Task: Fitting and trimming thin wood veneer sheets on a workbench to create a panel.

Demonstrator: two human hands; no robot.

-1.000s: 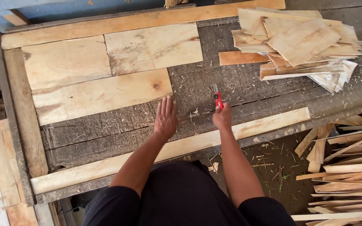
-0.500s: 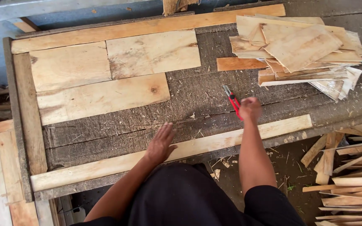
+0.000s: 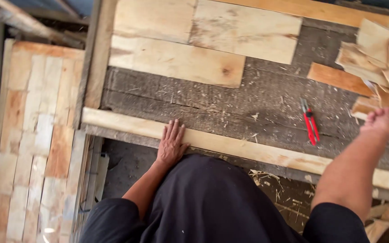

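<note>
We found the left hand (image 3: 171,145) flat, released, on the batten (image 3: 230,146); right hand (image 3: 386,122) beyond the red cutter (image 3: 310,127), grip indeterminable.

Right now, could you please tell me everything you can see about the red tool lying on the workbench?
The red tool is a small pair of pliers or cutters, with two slim red handles and short dark metal jaws at the far end. It lies flat and shut on the dark, weathered bench top, handles pointing toward the person, among wood chips. Nothing touches it: the right hand is off to its right by the stacked wood pieces, and the pale front strip runs just below it.
</note>
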